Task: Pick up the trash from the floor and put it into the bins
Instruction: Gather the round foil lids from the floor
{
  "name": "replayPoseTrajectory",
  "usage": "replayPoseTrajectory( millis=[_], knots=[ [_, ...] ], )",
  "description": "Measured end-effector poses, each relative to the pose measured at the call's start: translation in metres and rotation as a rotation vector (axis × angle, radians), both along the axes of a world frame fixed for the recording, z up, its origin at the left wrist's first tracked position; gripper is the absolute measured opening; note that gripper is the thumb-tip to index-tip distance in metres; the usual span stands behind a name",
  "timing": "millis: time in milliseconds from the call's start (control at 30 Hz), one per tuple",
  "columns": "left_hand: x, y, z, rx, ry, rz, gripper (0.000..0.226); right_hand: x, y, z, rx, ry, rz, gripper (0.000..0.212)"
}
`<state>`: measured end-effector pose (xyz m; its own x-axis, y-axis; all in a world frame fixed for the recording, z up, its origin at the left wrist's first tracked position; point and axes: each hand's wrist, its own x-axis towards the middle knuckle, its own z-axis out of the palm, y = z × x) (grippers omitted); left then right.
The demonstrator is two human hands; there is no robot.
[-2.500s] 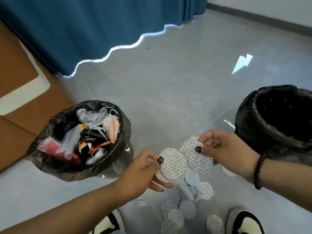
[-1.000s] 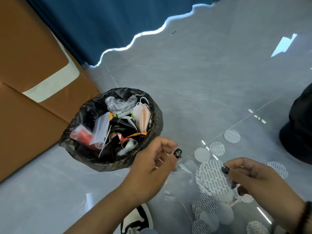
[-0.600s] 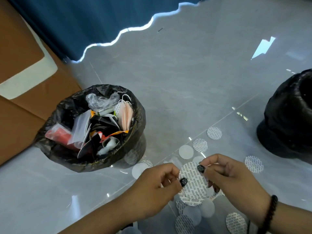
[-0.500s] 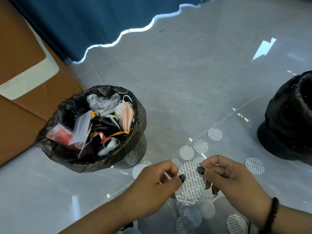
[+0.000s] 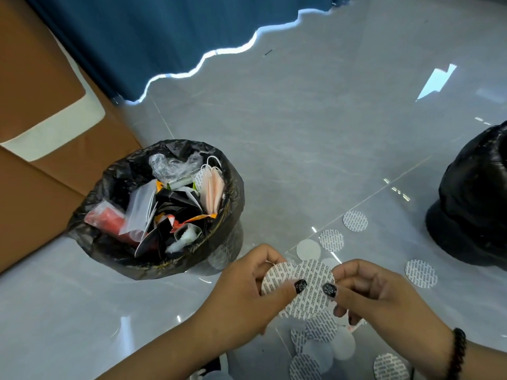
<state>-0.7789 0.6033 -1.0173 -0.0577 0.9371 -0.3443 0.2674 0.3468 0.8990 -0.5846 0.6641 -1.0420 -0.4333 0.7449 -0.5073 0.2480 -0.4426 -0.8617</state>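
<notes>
- Held discs (image 5: 307,292): round white liners printed with grey text, overlapping one another and lying flat-on to the camera; both hands are holding them above the floor, between the two bins. How many are stacked cannot be told; at least two edges are showing.
- Left hand (image 5: 247,294): its thumb is pressing on the face of the discs and its fingers are curling behind their left edge, so it is pinching them.
- Right hand (image 5: 378,297): its thumb is pressing on the discs' right part with fingers curled behind, also pinching; a dark bead bracelet (image 5: 458,352) is sitting on that wrist.
- Left bin (image 5: 233,187): black-lined, already holding a face mask, clear bags and wrappers; it is standing up and to the left of the held discs, just beside the left hand.
- Right bin (image 5: 472,215): black-lined, partly cut off by the frame edge, standing well apart to the right; its contents are not showing.
- Deciding relation: the left bin is lying nearer, on the left hand's side, so that hand is probably the better placed to carry the discs over.
- Loose discs (image 5: 332,239): more are lying scattered on the grey floor (image 5: 301,127) beyond and beneath the hands, not yet collected.
- Blue curtain (image 5: 164,31): hanging at the far edge.
</notes>
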Motion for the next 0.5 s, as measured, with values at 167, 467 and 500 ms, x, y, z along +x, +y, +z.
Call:
replayPoseTrajectory(
  millis=[167,467,500],
  knots=[
    [-0.047,0.011,0.022,0.296,0.176,0.478,0.013,0.006,0.003,-0.003,-0.068,0.021,-0.001,0.014],
    [-0.163,-0.011,0.01,0.209,0.82,0.838,0.042,0.014,-0.005,-0.008,-0.102,-0.068,0.007,0.022],
    [-0.164,-0.017,0.004,0.273,0.847,0.796,0.044,0.017,-0.005,-0.015,-0.098,-0.077,0.023,0.023]
  ],
)
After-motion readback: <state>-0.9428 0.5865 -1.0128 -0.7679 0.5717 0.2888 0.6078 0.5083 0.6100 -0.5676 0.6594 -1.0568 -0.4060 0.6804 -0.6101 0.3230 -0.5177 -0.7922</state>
